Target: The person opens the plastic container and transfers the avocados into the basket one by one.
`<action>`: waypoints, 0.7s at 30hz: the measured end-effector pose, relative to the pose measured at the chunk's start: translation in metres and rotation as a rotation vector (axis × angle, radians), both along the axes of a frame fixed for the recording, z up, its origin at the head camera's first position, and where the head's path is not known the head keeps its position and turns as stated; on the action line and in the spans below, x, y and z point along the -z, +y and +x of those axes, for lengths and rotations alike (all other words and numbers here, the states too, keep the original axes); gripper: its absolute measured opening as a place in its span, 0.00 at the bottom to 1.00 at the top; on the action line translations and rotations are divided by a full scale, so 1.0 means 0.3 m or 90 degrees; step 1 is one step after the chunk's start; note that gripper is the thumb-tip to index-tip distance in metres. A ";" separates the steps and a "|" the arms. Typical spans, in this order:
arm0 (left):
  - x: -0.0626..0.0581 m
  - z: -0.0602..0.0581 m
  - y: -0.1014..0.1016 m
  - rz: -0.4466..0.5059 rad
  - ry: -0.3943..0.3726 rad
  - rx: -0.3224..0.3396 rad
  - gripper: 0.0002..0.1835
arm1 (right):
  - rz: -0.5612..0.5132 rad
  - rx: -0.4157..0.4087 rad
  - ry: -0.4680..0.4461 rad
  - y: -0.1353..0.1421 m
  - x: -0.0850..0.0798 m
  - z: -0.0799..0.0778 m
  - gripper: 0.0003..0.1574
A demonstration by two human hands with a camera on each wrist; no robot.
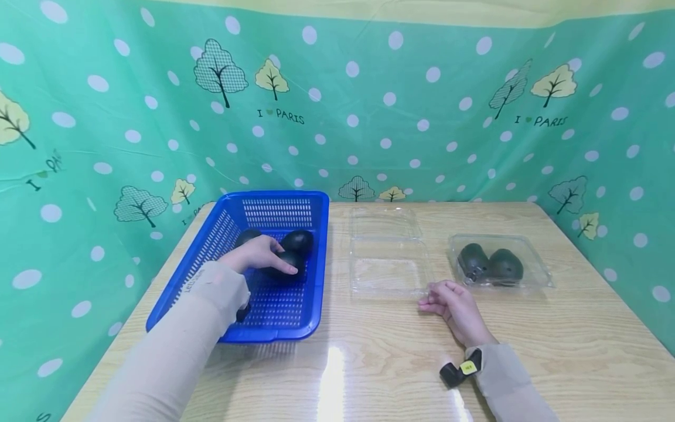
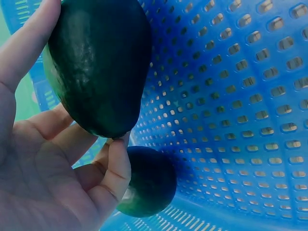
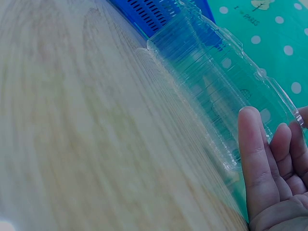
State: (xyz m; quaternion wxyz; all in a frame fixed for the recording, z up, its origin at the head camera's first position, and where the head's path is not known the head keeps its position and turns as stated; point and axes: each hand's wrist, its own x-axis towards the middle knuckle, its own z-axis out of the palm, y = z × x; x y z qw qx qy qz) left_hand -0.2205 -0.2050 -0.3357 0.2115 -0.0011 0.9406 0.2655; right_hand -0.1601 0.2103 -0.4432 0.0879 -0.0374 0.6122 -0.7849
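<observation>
In the blue basket, my left hand [image 1: 258,254] grips a dark green avocado [image 2: 101,62], with thumb and fingers around its sides. Another avocado [image 1: 298,240] lies just behind the held one, and a third [image 1: 246,236] is partly covered by the hand. Right of the basket, a clear plastic clamshell container [image 1: 390,275] lies with its lid folded back. My right hand [image 1: 454,305] pinches its near right corner; in the right wrist view the thumb and a fingertip meet at the rim, partly cut off by the frame edge.
The blue basket [image 1: 316,305] has raised slotted walls around the avocados. At the right, a closed clear container [image 1: 535,272] holds two avocados [image 1: 505,266]. A green dotted curtain [image 1: 369,135] hangs behind and beside the wooden table [image 1: 390,357].
</observation>
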 end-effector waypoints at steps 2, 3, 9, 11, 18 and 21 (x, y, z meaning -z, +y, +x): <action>0.003 0.001 0.002 -0.002 -0.004 -0.006 0.43 | 0.003 0.003 -0.003 -0.001 -0.001 0.000 0.16; 0.005 0.002 0.002 -0.003 -0.007 -0.010 0.43 | 0.005 0.003 -0.006 -0.002 -0.002 0.000 0.16; 0.009 0.002 0.001 -0.008 -0.013 -0.012 0.44 | 0.014 0.011 -0.013 -0.003 -0.003 0.000 0.15; 0.006 0.003 0.002 -0.009 -0.016 -0.007 0.44 | 0.011 0.010 -0.010 -0.002 -0.003 -0.001 0.15; 0.000 0.011 0.004 0.000 -0.032 -0.003 0.43 | -0.009 0.011 -0.011 -0.003 -0.003 0.000 0.14; -0.002 0.015 0.003 -0.005 -0.027 0.004 0.43 | -0.007 0.022 -0.021 -0.005 -0.003 -0.001 0.14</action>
